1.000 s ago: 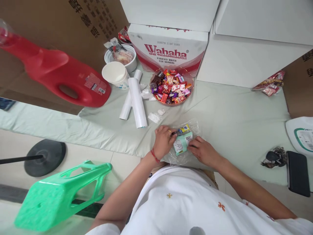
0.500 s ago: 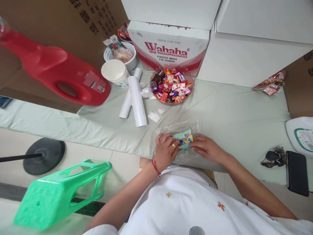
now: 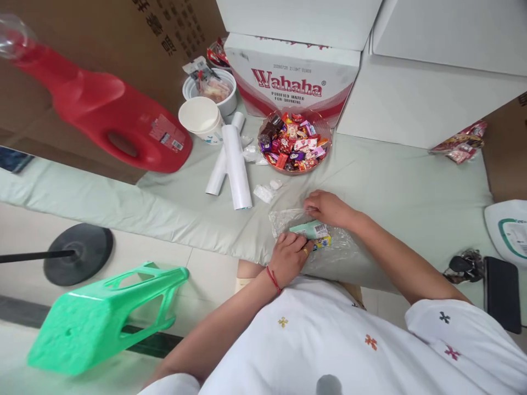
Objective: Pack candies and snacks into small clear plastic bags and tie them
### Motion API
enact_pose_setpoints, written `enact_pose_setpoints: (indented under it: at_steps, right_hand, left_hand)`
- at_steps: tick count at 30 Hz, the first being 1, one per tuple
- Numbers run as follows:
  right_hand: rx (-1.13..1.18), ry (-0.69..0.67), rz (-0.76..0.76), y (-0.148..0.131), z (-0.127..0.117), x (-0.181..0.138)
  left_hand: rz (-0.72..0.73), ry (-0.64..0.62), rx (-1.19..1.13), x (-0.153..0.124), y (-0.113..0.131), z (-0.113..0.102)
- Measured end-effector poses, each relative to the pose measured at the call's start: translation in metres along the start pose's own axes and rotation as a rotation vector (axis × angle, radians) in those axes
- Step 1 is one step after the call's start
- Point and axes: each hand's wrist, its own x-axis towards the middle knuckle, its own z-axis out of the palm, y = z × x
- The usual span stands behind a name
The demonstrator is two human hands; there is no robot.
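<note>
A sheet of clear plastic wrap [image 3: 346,245] lies crumpled on the cloth near the table's front edge. On it are a pale green packet [image 3: 303,229] with a barcode and a small yellow and blue packet [image 3: 324,242]. My left hand [image 3: 290,253], with a ring and red wrist cord, lies over the packets' left end, fingers curled onto them. At the wrap's far edge, the fingers of my right hand [image 3: 327,208] are bent together in a pinch on the film. The fingertips are partly hidden.
Beyond the hands stand a bowl of wrapped candies [image 3: 294,141], two white rolls [image 3: 236,167] and paper cups [image 3: 201,119]. A red jug [image 3: 123,120] is at left; keys [image 3: 465,266] and a black phone [image 3: 502,294] lie at right. A green stool [image 3: 102,318] lies on the floor.
My right hand has left the packets' right end and moved up to the wrap's far edge. My left hand stays on the packets. The view has shifted slightly.
</note>
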Motion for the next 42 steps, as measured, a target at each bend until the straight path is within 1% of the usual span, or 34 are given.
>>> enact_pose_setpoints:
  at_steps: [2,4,6,8,10,13,15,16,17,18,21,22,23,24,28,30,33,36,39,42]
  right_hand:
    - [0.012,0.104,-0.099,-0.007,0.001,-0.019]
    - [-0.038,0.194,-0.204,-0.014,0.008,-0.044]
    - [-0.116,0.244,-0.282,-0.018,0.021,-0.066]
    - [-0.176,0.288,-0.320,-0.016,0.037,-0.083]
    - [-0.186,0.343,-0.324,-0.010,0.052,-0.091]
    - [-0.151,0.397,-0.319,0.001,0.067,-0.093]
    - [-0.135,0.412,-0.328,0.007,0.073,-0.093]
    - [-0.131,0.416,-0.330,0.009,0.075,-0.092]
    - [-0.131,0.418,-0.328,0.010,0.078,-0.092]
    - [-0.133,0.419,-0.321,0.011,0.079,-0.092]
    - [-0.135,0.406,-0.299,0.013,0.080,-0.092]
    - [-0.125,0.403,-0.303,0.013,0.079,-0.092]
    - [-0.105,0.407,-0.309,0.013,0.076,-0.094]
    - [-0.077,0.419,-0.315,0.012,0.073,-0.096]
    - [0.022,0.502,-0.295,0.001,0.062,-0.120]
    - [0.002,0.466,-0.296,-0.005,0.062,-0.135]
    - [-0.066,0.398,-0.299,-0.008,0.071,-0.147]
    - [-0.092,0.417,-0.239,-0.005,0.084,-0.147]
    - [-0.088,0.426,-0.186,-0.003,0.094,-0.142]
    - [-0.083,0.438,-0.167,-0.005,0.098,-0.140]
  left_hand:
    - [-0.019,0.016,0.025,-0.003,0.001,0.003]
    - [-0.028,0.049,0.031,-0.004,0.002,0.005]
    - [-0.035,0.070,0.021,-0.004,0.003,0.007]
    - [-0.058,0.086,-0.006,-0.005,0.003,0.009]
    - [-0.108,0.125,-0.035,-0.009,0.003,0.011]
    - [-0.183,0.272,-0.030,-0.018,0.001,0.014]
    - [-0.168,0.383,0.004,-0.023,-0.001,0.012]
    - [-0.140,0.413,0.019,-0.025,-0.003,0.010]
    - [-0.104,0.409,0.023,-0.025,-0.004,0.007]
    - [-0.060,0.360,0.013,-0.024,-0.006,0.004]
    - [0.113,0.083,-0.101,-0.017,-0.011,-0.003]
    - [0.157,0.009,-0.141,-0.015,-0.012,-0.005]
    - [0.183,-0.036,-0.169,-0.014,-0.013,-0.006]
    - [0.187,-0.057,-0.185,-0.014,-0.014,-0.006]
    - [0.098,-0.052,-0.213,-0.015,-0.012,-0.006]
    - [0.056,-0.030,-0.226,-0.015,-0.009,-0.005]
    - [-0.003,0.005,-0.238,-0.011,-0.005,-0.003]
    - [-0.025,0.026,-0.226,-0.006,-0.002,-0.004]
    - [-0.057,0.005,-0.198,-0.002,0.002,-0.006]
    - [-0.092,-0.019,-0.170,-0.001,0.007,-0.006]
